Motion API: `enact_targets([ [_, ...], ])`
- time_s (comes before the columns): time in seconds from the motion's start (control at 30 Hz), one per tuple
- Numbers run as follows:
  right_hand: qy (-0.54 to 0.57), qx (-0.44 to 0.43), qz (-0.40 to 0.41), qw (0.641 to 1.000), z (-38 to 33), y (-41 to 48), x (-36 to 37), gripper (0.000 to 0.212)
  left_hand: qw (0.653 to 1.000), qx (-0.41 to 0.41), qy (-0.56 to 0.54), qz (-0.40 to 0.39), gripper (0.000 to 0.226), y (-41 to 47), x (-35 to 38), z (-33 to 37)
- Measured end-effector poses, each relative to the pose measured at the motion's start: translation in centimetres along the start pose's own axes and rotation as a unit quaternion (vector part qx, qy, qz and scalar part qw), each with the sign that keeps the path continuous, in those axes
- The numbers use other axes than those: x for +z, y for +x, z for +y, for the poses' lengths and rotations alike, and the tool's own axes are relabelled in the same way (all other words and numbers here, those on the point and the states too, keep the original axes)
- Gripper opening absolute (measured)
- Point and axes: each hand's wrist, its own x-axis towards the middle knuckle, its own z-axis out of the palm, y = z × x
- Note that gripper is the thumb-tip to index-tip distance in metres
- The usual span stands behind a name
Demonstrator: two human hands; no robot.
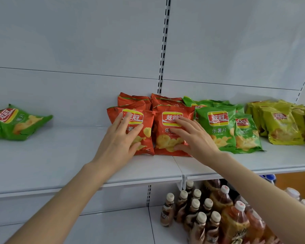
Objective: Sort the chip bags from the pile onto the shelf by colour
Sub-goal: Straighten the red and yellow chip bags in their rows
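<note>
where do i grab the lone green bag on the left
Probably pinch the right end of the lone green bag, coming from its right: it lies flat on the shelf, puffy in the middle, and that thin end points free toward the left hand.

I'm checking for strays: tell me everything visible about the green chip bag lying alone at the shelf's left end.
The green chip bag is glossy, crinkled film with a red logo and pictured chips. It lies face up, skewed, on the shelf, cut off by the frame's left edge, apart from the sorted rows, untouched.
</note>
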Motion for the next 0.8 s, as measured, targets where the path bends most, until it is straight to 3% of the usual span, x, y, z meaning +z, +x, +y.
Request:
enact_targets([
  [0.2, 0.008, -0.023, 0.034, 0.999, 0.1, -0.1, 0.0, 0.046, 1.0, -0.004, 0.021, -0.01, 0.07, 0.0, 0.3, 0.7],
  [0.67, 0.036, -0.03, 0.024, 0.999, 0.0, -0.3, -0.5, 0.044, 0.999, -0.007, 0.041, -0.025, 0.07, -0.3, -0.1, 1.5],
  [0.8, 0.06, -0.023, 0.053, 0.997, 0.1, 0.1, -0.5, 0.042, 0.997, 0.049, 0.06, -0.015, 0.07, 0.2, -0.2, 2.9],
])
